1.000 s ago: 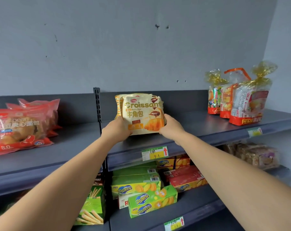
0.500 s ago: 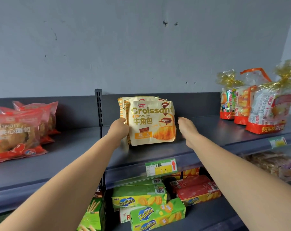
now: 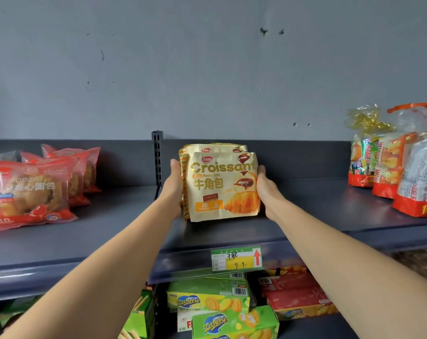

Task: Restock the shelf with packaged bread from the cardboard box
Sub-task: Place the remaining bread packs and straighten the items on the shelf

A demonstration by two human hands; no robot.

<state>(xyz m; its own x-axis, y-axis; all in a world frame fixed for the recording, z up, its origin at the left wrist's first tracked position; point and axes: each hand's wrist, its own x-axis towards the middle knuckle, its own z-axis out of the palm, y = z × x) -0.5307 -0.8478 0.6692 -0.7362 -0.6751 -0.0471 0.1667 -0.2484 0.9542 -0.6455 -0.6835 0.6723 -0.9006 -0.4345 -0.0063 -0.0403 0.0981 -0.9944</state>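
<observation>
Croissant packs [image 3: 222,184], gold and cream, stand upright as a small stack on the top shelf [image 3: 305,216], just right of the slotted upright post [image 3: 157,157]. The front pack faces out and sits a little lower than the one behind it. The left hand [image 3: 174,189] lies flat against the stack's left side with its thumb pointing up, and the right hand [image 3: 266,189] lies the same way against the right side. The stack is pressed between them, and the fingers of both run back out of sight behind the packs. Half a second ago the right hand hung off to the right, apart from the packs, and the left was bunched at their lower left corner; a second ago both hands were at the stack much as now. A green and yellow price tag [image 3: 235,259] sits on the shelf's front lip, just below the stack. On the same level, well to the left, red bread packs [image 3: 31,194] lie in an overlapping row. Well to the right stand clear bags with gold ribbon [image 3: 403,167], cut by the frame's edge more than before. On the shelf below are green Zecheese boxes [image 3: 207,299] and, beside them to the right, red boxes [image 3: 298,299].
</observation>
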